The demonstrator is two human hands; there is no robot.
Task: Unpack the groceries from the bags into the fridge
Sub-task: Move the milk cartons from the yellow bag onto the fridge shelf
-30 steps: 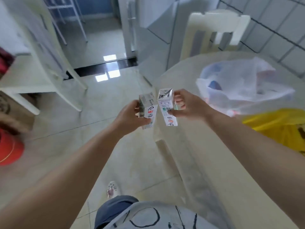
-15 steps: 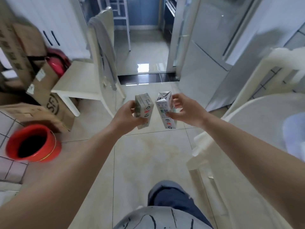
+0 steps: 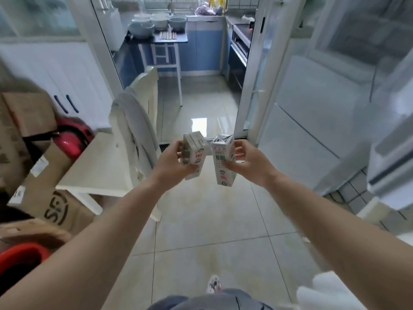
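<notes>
Two cartons: held side by side at frame centre, above the tiled floor (image 3: 201,231), a narrow gap between them.
Left hand (image 3: 172,166): grasps the left carton (image 3: 194,156); fingers mostly hidden behind it.
Right hand (image 3: 248,163): grasps the right carton (image 3: 223,161), thumb on the printed face.
Print: too small to read.
Fridge (image 3: 312,135): right of frame, blurred, top cut off.
Cardboard boxes (image 3: 44,175): left edge, partly cropped.
Chair (image 3: 125,153): left of centre.
</notes>
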